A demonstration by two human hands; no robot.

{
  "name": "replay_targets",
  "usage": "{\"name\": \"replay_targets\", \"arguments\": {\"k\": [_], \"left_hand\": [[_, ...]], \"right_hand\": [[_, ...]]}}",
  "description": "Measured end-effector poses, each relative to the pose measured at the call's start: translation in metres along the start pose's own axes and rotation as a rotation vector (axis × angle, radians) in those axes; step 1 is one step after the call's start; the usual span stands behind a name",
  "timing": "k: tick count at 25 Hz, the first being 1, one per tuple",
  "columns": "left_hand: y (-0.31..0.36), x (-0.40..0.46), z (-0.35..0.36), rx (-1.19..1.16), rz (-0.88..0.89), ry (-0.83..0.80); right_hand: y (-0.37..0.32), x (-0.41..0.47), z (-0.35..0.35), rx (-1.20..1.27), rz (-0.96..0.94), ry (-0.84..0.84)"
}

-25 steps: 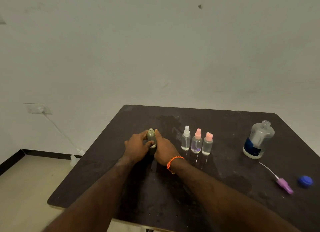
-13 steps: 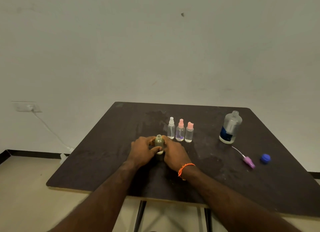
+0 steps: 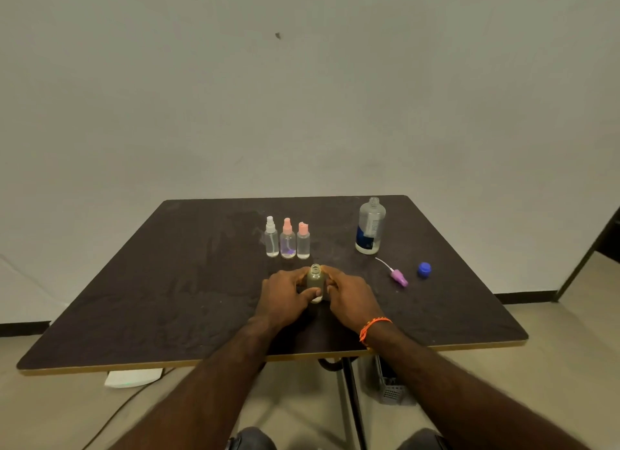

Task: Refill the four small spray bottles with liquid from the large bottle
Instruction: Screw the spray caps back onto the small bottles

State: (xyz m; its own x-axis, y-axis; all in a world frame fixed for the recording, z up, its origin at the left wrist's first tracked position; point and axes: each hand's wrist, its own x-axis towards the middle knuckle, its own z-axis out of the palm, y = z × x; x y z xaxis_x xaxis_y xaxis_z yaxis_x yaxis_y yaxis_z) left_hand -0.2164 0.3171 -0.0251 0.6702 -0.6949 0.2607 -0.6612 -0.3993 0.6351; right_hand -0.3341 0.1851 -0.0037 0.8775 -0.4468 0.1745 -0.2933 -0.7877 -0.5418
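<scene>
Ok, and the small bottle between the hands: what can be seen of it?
The small bottle is clear, plastic-looking, with a round body and a threaded neck, uncapped. It stands upright on the dark table, nearer the person than the three capped bottles. The left hand and right hand hold it from either side. Its fill level cannot be told.

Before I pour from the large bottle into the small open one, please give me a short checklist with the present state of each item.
1. Small open bottle has no spray top: ok.
2. It stands upright on the table, the left hand and right hand holding it: ok.
3. Large bottle uncapped, blue cap lying apart: ok.
4. Large bottle has liquid: cannot tell.
5. Purple spray top ready beside: ok.
6. A hand free to pour: not ok.
</scene>
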Motion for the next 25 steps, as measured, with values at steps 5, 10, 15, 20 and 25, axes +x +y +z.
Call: {"name": "replay_targets", "arguments": {"k": [5, 10, 15, 20, 25], "left_hand": [[0.009, 0.009, 0.011, 0.024, -0.016, -0.023], [0.000, 0.016, 0.019, -0.003, 0.000, -0.026], [-0.001, 0.017, 0.023, 0.002, 0.012, 0.013], [0.002, 0.017, 0.020, 0.016, 0.002, 0.003], [0.005, 0.012, 0.022, 0.055, -0.008, 0.023]], "right_hand": [[0.041, 0.008, -0.020, -0.129, 0.159, 0.125], [0.085, 0.011, -0.043, -0.453, 0.291, 0.285], [0.101, 0.017, -0.044, -0.407, 0.351, 0.239], [0.089, 0.020, -0.040, -0.059, 0.376, 0.377], [0.015, 0.022, -0.060, 0.236, 0.128, 0.395]]}}
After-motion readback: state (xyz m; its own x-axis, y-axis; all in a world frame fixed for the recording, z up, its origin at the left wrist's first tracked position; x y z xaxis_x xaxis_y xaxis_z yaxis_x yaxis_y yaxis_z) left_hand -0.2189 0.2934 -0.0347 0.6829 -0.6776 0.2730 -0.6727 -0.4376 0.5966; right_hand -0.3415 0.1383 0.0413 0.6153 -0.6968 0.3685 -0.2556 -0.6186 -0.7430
